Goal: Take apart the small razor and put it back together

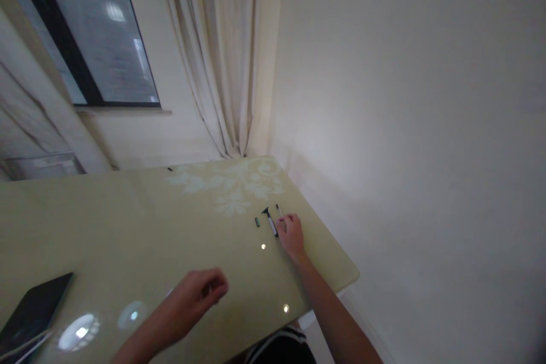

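My right hand (292,236) is at the right part of the table, fingers bent round the lower end of a thin toothbrush (280,210), whose dark head points away from me. Just left of that hand lies a razor (271,223) with a black head and a grey and black handle. Beside the razor is a small dark green and black piece (257,222), too small to name. My left hand (205,290) hovers over the front of the table, its fingers curled in a loose fist with nothing visible inside.
The glossy pale-yellow table (170,239) has a white floral pattern and meets the wall at right. A dark tablet-like device (36,307) with a white cable (28,347) lies front left. One tiny dark piece (169,169) is near the back edge. Curtains (226,68) hang behind.
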Tool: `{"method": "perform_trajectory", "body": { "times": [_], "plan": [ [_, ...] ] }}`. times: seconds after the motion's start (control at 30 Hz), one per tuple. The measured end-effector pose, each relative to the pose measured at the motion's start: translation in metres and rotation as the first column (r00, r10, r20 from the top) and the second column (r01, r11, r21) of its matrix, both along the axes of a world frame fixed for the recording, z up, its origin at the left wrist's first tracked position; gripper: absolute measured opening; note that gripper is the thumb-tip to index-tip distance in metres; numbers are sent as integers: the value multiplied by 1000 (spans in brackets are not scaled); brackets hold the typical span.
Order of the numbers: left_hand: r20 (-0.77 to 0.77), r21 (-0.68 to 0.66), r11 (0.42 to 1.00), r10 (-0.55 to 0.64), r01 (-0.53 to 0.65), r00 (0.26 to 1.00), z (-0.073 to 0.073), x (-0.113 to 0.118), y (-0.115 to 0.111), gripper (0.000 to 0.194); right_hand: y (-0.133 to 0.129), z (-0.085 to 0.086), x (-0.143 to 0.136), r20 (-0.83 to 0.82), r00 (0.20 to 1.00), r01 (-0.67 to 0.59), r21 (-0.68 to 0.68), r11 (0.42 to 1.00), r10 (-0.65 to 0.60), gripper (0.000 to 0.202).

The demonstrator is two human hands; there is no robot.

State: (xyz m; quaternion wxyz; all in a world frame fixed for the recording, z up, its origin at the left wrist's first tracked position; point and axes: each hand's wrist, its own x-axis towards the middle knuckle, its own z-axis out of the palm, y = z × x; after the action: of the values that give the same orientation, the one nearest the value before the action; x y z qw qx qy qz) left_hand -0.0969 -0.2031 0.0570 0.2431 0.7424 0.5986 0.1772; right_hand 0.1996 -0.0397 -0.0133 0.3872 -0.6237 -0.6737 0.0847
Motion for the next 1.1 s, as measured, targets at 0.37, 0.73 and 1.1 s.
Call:
{"method": "perform_trajectory", "body": {
  "times": [0.37,0.73,1.1],
  "plan": [
    [-88,84,985,160,-152,983,-44,91,177,56,-13,14,-6,222,975,1,-3,1000,0,21],
    [-98,38,985,169,-166,981,-52,92,180,50,-13,10,-10,281,960,0,-37,999,11,23],
    [-86,42,983,181,-178,980,-55,94,177,38,-13,16,-17,377,925,-34,-32,999,43,23]
  ]
}}
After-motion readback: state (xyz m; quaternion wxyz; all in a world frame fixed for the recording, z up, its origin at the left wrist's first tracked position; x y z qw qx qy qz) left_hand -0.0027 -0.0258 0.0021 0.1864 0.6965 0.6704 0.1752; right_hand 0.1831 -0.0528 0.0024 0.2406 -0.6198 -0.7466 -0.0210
